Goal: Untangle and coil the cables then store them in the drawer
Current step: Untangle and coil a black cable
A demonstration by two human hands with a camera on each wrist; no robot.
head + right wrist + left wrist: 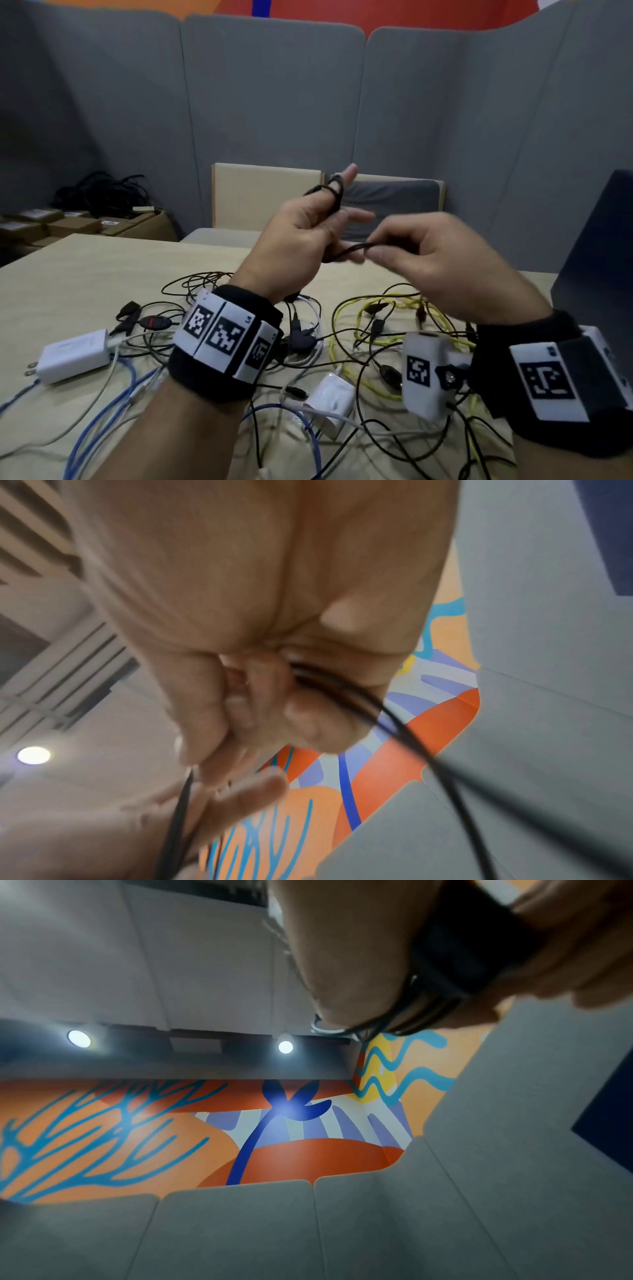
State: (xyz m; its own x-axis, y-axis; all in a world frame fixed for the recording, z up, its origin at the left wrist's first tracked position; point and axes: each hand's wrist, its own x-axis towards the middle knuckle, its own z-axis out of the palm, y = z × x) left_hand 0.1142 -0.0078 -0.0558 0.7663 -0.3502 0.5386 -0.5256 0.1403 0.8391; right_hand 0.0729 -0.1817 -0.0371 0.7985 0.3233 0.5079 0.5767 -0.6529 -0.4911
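Note:
Both hands are raised above the table [85,274]. My left hand [308,233] has a thin black cable [346,251] wound in loops round its upright index finger [346,174] and down across the palm. My right hand [428,260] pinches a strand of that cable just right of the left palm. In the left wrist view the cable loops [411,1015] wrap a finger [342,961]. The right wrist view shows my right fingers [260,601] curled round black strands [394,718], with the left hand [240,799] blurred behind. No drawer can be made out.
A tangle lies on the table below the hands: a yellow cable [352,329], a blue cable [102,404], black leads, a white charger [73,354] and a white adapter [334,399]. A dark blue unit [603,257] stands at the right. Cardboard boxes [68,222] sit back left.

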